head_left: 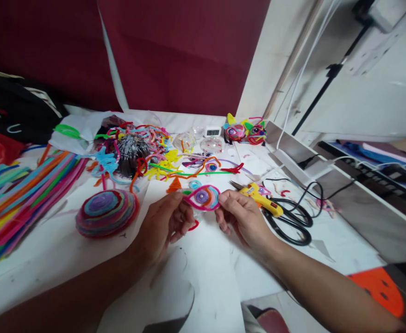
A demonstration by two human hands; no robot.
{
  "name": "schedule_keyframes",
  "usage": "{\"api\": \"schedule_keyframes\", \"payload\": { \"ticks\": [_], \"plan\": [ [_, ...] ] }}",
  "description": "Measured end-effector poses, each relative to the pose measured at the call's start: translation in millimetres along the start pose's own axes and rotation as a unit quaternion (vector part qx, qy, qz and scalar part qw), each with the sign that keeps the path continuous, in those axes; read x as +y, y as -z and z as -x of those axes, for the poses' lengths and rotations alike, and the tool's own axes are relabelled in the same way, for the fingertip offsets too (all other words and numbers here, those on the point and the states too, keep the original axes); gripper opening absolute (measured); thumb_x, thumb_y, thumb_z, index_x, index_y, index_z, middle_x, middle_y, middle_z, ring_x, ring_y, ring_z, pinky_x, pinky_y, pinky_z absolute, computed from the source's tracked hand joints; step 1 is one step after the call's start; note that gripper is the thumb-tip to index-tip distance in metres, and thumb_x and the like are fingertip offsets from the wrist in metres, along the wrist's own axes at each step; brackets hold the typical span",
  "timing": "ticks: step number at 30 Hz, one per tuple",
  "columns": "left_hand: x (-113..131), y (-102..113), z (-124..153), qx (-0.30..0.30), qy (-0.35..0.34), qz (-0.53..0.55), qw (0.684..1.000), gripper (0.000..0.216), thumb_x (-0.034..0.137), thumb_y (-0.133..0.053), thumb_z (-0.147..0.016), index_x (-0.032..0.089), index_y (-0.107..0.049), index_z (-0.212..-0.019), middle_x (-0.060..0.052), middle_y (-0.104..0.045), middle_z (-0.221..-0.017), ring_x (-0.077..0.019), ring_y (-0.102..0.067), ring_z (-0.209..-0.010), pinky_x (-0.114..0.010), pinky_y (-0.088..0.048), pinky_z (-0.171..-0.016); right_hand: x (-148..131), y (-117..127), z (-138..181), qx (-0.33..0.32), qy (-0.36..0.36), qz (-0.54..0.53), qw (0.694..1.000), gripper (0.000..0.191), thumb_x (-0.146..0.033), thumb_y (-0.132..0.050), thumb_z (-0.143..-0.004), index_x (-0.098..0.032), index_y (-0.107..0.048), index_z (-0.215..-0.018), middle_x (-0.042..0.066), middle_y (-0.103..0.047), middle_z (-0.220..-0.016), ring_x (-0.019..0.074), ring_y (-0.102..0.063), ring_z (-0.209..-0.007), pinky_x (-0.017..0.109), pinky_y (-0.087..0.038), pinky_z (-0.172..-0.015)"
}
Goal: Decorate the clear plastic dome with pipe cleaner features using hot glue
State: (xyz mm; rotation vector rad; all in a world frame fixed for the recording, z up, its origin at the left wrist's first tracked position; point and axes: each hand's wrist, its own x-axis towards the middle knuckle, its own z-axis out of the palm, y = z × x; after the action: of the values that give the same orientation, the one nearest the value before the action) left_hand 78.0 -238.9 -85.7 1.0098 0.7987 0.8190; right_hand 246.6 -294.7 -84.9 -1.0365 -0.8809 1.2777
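Observation:
Between my two hands is an eye-shaped pipe-cleaner piece (202, 198), with a pink outline, a purple coil in the centre and orange and light blue bands. My left hand (166, 215) pinches its left end, near a small green bit. The right end sits between the thumb and fingers of my right hand (242, 215). The piece is held above white paper on the table. Just behind it lie a light blue coil (195, 184) and an orange triangular piece (174, 185). A red curl (193, 225) is partly hidden below.
Left are a striped coiled dome (107, 212) and bundled pipe cleaners (32, 194). A yellow glue gun (263, 196) and black-handled scissors (289, 224) lie right, near a black cable (314, 185). Behind are tangled scraps (157, 136), a small digital clock (213, 132) and finished colourful figures (235, 132).

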Motion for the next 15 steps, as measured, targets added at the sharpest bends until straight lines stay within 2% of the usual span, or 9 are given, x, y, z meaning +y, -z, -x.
{"api": "schedule_keyframes", "payload": {
  "ticks": [3,9,12,15],
  "plan": [
    [4,2,-1,0.024,-0.042,-0.017,0.999,0.029,0.042,-0.057,-0.084,0.014,-0.06,-0.076,0.002,-0.059,-0.057,-0.0043,-0.041,-0.034,-0.013,-0.02,-0.029,-3,1,-2,0.001,-0.001,-0.013,1.0,0.031,-0.04,-0.068,-0.08,-0.017,-0.054,-0.065,-0.004,-0.057,-0.05,0.0062,-0.045,-0.037,0.017,-0.033,-0.035],
    [8,6,-6,0.049,-0.103,-0.051,0.992,0.021,0.036,-0.058,-0.085,0.016,-0.061,-0.083,0.004,-0.058,-0.057,-0.0053,-0.042,-0.036,-0.015,-0.023,-0.032,-15,5,-3,-0.005,-0.035,-0.018,0.999,0.029,-0.036,-0.066,-0.08,-0.017,-0.054,-0.062,-0.004,-0.057,-0.049,0.0063,-0.043,-0.036,0.018,-0.033,-0.035],
    [8,10,-10,0.061,-0.136,-0.072,0.986,0.019,0.034,-0.056,-0.087,0.016,-0.062,-0.083,0.003,-0.058,-0.058,-0.0055,-0.041,-0.038,-0.016,-0.024,-0.034,-21,9,5,-0.019,-0.06,-0.006,0.998,0.026,-0.036,-0.066,-0.08,-0.018,-0.056,-0.064,-0.004,-0.058,-0.05,0.0065,-0.042,-0.035,0.019,-0.032,-0.035],
    [8,16,-12,0.061,-0.204,-0.12,0.97,0.019,0.032,-0.053,-0.089,0.017,-0.063,-0.085,0.003,-0.056,-0.058,-0.0062,-0.042,-0.041,-0.017,-0.028,-0.038,-20,16,18,-0.029,-0.101,0.02,0.994,0.026,-0.035,-0.066,-0.08,-0.018,-0.057,-0.062,-0.003,-0.057,-0.048,0.0059,-0.042,-0.035,0.018,-0.031,-0.035]
  ]
}}
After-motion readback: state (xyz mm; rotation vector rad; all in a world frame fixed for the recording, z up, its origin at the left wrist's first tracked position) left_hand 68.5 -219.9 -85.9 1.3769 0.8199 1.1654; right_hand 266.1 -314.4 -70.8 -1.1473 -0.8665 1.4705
